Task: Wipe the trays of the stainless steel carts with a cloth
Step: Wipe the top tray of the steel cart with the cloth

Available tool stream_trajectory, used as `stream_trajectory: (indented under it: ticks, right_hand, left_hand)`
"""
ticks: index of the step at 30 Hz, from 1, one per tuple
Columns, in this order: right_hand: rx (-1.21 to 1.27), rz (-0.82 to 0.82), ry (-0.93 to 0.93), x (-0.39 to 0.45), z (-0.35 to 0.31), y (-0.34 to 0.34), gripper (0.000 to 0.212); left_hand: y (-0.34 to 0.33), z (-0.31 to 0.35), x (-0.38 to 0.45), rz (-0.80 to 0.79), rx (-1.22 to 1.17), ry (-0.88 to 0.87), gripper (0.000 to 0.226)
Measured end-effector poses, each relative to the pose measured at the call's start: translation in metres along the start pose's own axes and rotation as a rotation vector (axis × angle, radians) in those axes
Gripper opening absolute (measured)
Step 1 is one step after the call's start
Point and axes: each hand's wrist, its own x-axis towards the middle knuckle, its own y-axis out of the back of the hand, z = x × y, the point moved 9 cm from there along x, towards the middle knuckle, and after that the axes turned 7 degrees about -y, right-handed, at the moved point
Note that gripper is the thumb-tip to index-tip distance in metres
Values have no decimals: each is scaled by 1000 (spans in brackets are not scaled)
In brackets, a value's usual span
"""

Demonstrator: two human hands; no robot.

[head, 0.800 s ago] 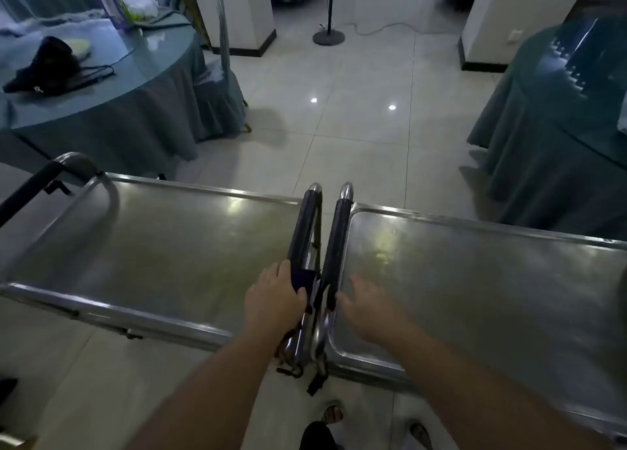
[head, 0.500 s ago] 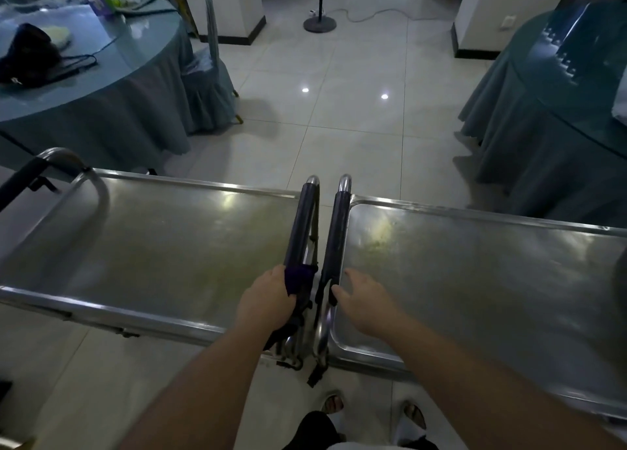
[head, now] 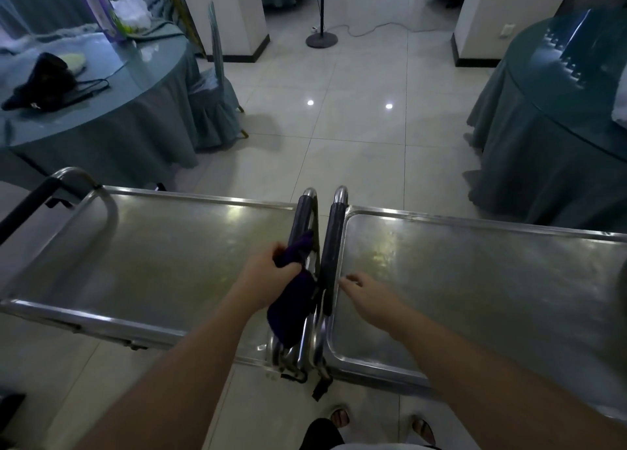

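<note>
Between two shiny stainless steel cart trays [head: 163, 259], the left hand [head: 263, 281] clutches a dark purple cloth [head: 293, 293]; the right hand [head: 368, 297] rests loose-fingered on the right tray [head: 475, 280].

Two carts stood side by side, handles touching between them: the left tray [head: 163, 256] and the right tray [head: 475, 280]. A round desk [head: 101, 110] with a chair [head: 213, 93] stood behind on the left, another desk [head: 559, 110] behind on the right, and a lamp stand [head: 321, 39] far behind.
</note>
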Motion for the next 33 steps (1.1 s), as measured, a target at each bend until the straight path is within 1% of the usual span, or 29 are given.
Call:
stream_trajectory:
  ticks: [2,3,4,5,6,8,10,11,13,15,17,19,23,24,26,27,29,30,31,33]
  right_hand:
    - [279,-71,-33,-4,-3,0,53]
    - [420,-106,-49,-7,-5,1,53]
    - [537,-127,-51,-9,-7,4,60]
    - [627,-150,-47,-11,-9,7,71]
    - [711,-181,-32,-12,-10,10,80]
    - [907,-252,-22,-15,-8,18,84]
    - [1056,-295,-11,-19,-5,30,77]
    - [1075,-303,22,-20,-3,37,70]
    - [1094,-305,88,-22,4,52,58]
    - [1119,-274,136,-21,14,67,53]
    - [1107,-161,130,-18,33,83,63]
    - [1073,-53,81,-15,52,94,69]
    - [1016,-22,24,-11,77,94,55]
    - [1044,-32,22,-12,82,91,59]
    - [1065,-72,28,-14,88,83,80]
    - [1020,-91,36,-14,90,77,82]
    - [895,-98,4,-12,98,66,68]
    - [852,-65,-39,-10,104,63,58]
    - [823,-9,-86,-8,112,64,52]
    - [782,120,-164,-3,125,69,47]
  left_hand:
    - [-3,27,1,5,-330,37,22]
    - [-7,41,1,8,-470,50,27]
    - [-14,53,1,6,-585,59,33]
    - [-22,64,1,-7,-682,63,37]
    - [-32,74,1,-35,-767,65,38]
    - [-56,91,1,-130,-898,54,28]
    - [-78,103,0,-223,-954,48,19]
    - [-88,107,1,-253,-947,51,17]
    - [-105,109,6,-266,-863,51,18]
    - [-115,109,13,-219,-669,12,19]
    - [-121,104,18,-166,-464,-5,17]
    - [-127,98,21,-151,-286,1,18]
    - [-151,85,17,-274,18,21,33]
    - [-156,82,14,-299,77,21,35]
    - [-165,74,9,-329,153,25,34]
    - [-169,70,7,-342,174,37,34]
    - [-175,59,3,-378,229,75,33]
    - [-177,53,2,-396,264,95,33]
    - [-176,47,1,-406,298,111,33]
    - [-167,36,4,-380,350,117,30]
